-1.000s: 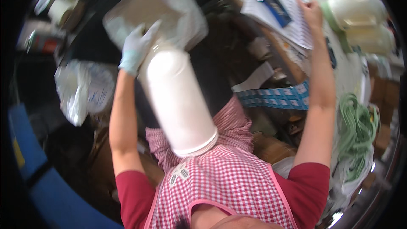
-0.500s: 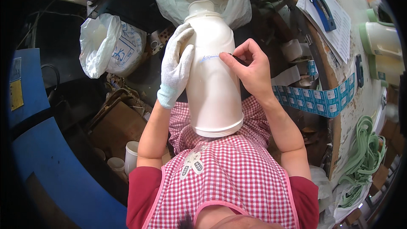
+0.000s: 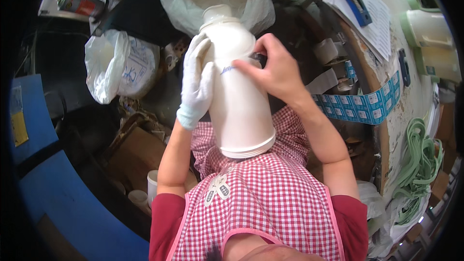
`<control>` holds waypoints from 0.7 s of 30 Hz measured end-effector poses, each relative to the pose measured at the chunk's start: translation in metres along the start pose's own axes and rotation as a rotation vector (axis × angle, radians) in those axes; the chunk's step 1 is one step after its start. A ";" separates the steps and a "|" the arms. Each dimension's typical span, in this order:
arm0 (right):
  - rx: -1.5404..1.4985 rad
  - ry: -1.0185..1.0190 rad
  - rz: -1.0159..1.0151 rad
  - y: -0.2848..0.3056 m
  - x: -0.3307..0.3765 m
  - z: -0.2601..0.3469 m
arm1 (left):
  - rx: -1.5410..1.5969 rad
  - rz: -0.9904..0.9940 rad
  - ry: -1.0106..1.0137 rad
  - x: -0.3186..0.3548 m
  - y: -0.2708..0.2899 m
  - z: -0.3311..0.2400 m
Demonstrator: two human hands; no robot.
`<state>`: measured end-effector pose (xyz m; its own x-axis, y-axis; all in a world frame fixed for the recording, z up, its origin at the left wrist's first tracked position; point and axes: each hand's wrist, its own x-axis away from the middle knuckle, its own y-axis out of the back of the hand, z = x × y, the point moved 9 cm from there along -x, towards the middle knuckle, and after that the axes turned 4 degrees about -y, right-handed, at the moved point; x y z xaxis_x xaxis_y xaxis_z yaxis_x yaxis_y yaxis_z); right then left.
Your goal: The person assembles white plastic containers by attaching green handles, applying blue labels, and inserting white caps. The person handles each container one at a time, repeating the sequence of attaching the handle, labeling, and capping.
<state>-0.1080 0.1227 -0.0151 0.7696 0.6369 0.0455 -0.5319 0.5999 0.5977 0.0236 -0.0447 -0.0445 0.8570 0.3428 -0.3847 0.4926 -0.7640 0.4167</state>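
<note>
Head view shows the gloved left hand (image 3: 195, 84) almost flat against the white bottle (image 3: 241, 106), which rests on the lap (image 3: 203, 137). Rightward, the bare right hand (image 3: 276, 72) is half curled over it; whether it grips something, one cannot tell.

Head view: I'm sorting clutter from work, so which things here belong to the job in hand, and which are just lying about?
Seem to belong:
white bottle, across the lap
blue marks on it
gloved left hand, against its side
bare right hand, beside the marks

Seem to be lying about:
green straps
spray can
strip of blue labels
</note>
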 end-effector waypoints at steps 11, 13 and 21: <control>0.801 0.434 -0.925 0.282 -0.023 -0.102 | -0.290 0.477 0.610 -0.151 -0.014 0.038; 0.155 -0.031 -0.523 0.233 0.003 -0.116 | -0.268 0.136 0.321 -0.156 0.046 -0.031; -1.282 0.008 -0.148 0.082 -0.051 0.023 | 0.184 -0.435 -0.040 -0.017 0.190 -0.156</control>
<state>-0.1827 0.1287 0.0498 0.8501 0.5254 0.0373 -0.4037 0.6955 -0.5944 0.1266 -0.1104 0.1695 0.5690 0.6334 -0.5244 0.7663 -0.6398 0.0586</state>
